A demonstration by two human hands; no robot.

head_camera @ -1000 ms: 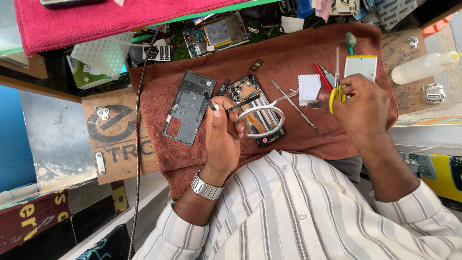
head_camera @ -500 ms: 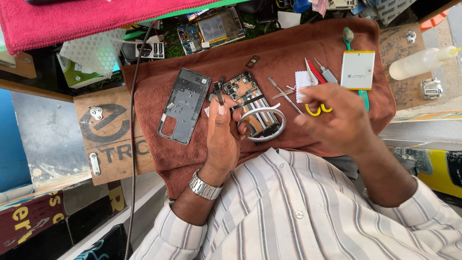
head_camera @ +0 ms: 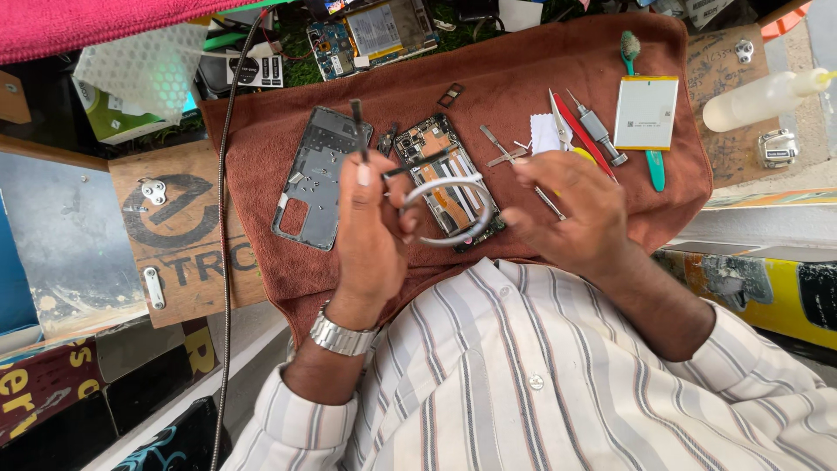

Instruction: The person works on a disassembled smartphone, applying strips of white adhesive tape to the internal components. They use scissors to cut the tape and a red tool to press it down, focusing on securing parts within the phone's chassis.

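Note:
My left hand (head_camera: pixel 370 231), with a metal watch on the wrist, holds a white ring of tape (head_camera: pixel 449 209) over an opened phone body (head_camera: pixel 433 148). A thin dark strip (head_camera: pixel 357 131) sticks up from its thumb and forefinger. My right hand (head_camera: pixel 567 214) hovers just right of the ring, fingers loosely curled toward it, with nothing seen in it. The phone's grey back cover (head_camera: pixel 314 174) lies left of the phone. Both rest on a brown towel (head_camera: pixel 506 61).
On the towel's right side lie tweezers (head_camera: pixel 499 148), a screwdriver (head_camera: pixel 597 131), a red tool (head_camera: pixel 580 131), a white battery (head_camera: pixel 645 112) and a teal toothbrush (head_camera: pixel 656 166). A squeeze bottle (head_camera: pixel 758 98) lies far right. A circuit board (head_camera: pixel 375 30) sits above; a cable (head_camera: pixel 228 218) runs down the left.
My right hand left the yellow scissors on the right and moved left to the ring. My left hand lifted the ring and now holds the dark strip upward.

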